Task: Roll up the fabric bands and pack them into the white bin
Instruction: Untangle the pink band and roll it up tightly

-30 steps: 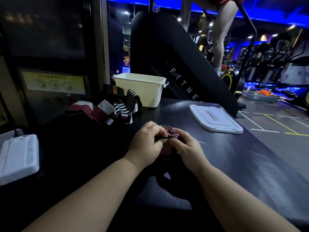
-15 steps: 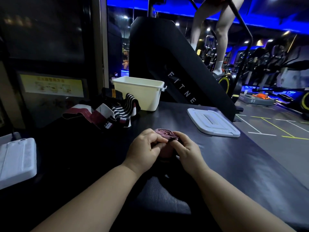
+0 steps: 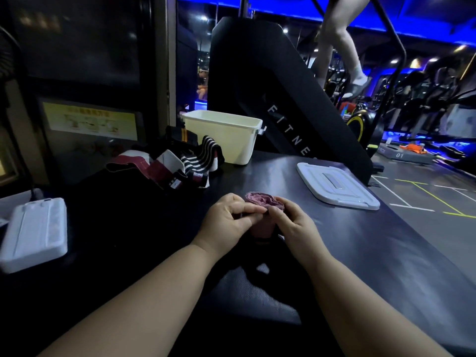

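A pink-maroon fabric band (image 3: 261, 200), rolled into a tight coil, stands between my hands at the middle of the dark table. My left hand (image 3: 228, 224) pinches its left side with curled fingers. My right hand (image 3: 292, 226) grips its right side. Most of the roll below its top is hidden by my fingers. The white bin (image 3: 226, 136) stands open at the back of the table, well beyond my hands. A heap of unrolled bands (image 3: 177, 163), striped black-and-white and maroon-and-white, lies left of the bin.
The bin's white lid (image 3: 337, 188) lies flat on the table to the right. A white box (image 3: 34, 234) sits at the left edge. The table's right edge (image 3: 417, 235) drops to the gym floor. A black stair machine (image 3: 270, 94) with a person's legs on it rises behind.
The roll has grown tighter and its coiled top now shows more plainly between my fingers. Both hands stay in about the same place.
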The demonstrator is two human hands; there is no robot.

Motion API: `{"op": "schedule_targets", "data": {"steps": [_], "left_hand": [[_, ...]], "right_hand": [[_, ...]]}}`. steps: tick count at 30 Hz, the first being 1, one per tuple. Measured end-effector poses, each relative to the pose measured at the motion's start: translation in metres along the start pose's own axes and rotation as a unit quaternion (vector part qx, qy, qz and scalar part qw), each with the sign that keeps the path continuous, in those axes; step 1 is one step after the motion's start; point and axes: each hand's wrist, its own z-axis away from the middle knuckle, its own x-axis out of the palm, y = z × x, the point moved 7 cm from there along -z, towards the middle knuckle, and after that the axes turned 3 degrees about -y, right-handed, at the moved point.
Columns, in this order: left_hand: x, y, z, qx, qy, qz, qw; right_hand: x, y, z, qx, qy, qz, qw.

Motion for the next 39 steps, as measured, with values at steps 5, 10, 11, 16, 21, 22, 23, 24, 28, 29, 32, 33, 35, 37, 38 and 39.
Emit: {"op": "schedule_targets", "data": {"steps": [5,10,11,16,21,22,23,24,28,29,32,33,35,37,38,39], "left_hand": [[-0.001,-0.007,0.001,-0.066,0.002,0.149,0.987],[0.0,-0.02,-0.003,-0.093,-0.003,0.137,0.986],[0.001,-0.022,-0.003,-0.099,-0.013,0.139,0.985],[0.008,-0.026,-0.003,-0.123,-0.062,0.164,0.977],[0.01,-0.028,0.001,-0.144,-0.089,0.195,0.966],[0.011,-0.028,0.002,-0.146,-0.098,0.2,0.964],[0.012,-0.027,0.002,-0.148,-0.107,0.2,0.963],[0.012,-0.027,0.003,-0.147,-0.115,0.199,0.962],[0.012,-0.024,0.005,-0.146,-0.13,0.192,0.962],[0.011,-0.023,0.005,-0.148,-0.131,0.194,0.961],[0.012,-0.022,0.006,-0.151,-0.139,0.199,0.958],[0.013,-0.022,0.006,-0.15,-0.144,0.193,0.959],[0.014,-0.022,0.005,-0.145,-0.152,0.179,0.961],[0.014,-0.024,0.005,-0.142,-0.154,0.161,0.964],[0.013,-0.026,0.005,-0.14,-0.155,0.151,0.966],[0.013,-0.027,0.005,-0.139,-0.155,0.144,0.967]], "right_hand": [[0.0,0.001,0.0,-0.002,0.006,0.01,1.0],[0.0,0.002,-0.002,-0.006,-0.007,0.027,1.0],[0.0,0.002,-0.002,-0.008,-0.01,0.027,1.0],[0.0,-0.004,-0.001,-0.018,-0.027,0.054,0.998],[0.0,-0.003,0.003,-0.008,-0.049,0.038,0.998],[0.0,-0.001,0.004,-0.005,-0.054,0.031,0.998],[0.0,0.0,0.005,-0.002,-0.056,0.025,0.998],[-0.001,0.0,0.005,-0.002,-0.055,0.02,0.998],[-0.001,0.001,0.007,0.006,-0.058,-0.036,0.998],[-0.001,0.001,0.008,0.008,-0.06,-0.051,0.997],[0.001,-0.001,0.009,0.005,-0.073,-0.053,0.996],[0.001,0.0,0.008,0.004,-0.073,-0.038,0.997],[0.001,0.002,0.006,0.002,-0.067,-0.009,0.998],[-0.001,0.004,0.004,-0.001,-0.069,0.001,0.998],[-0.001,0.004,0.003,-0.001,-0.072,0.001,0.997],[-0.001,0.005,0.003,0.001,-0.078,-0.001,0.997]]}}
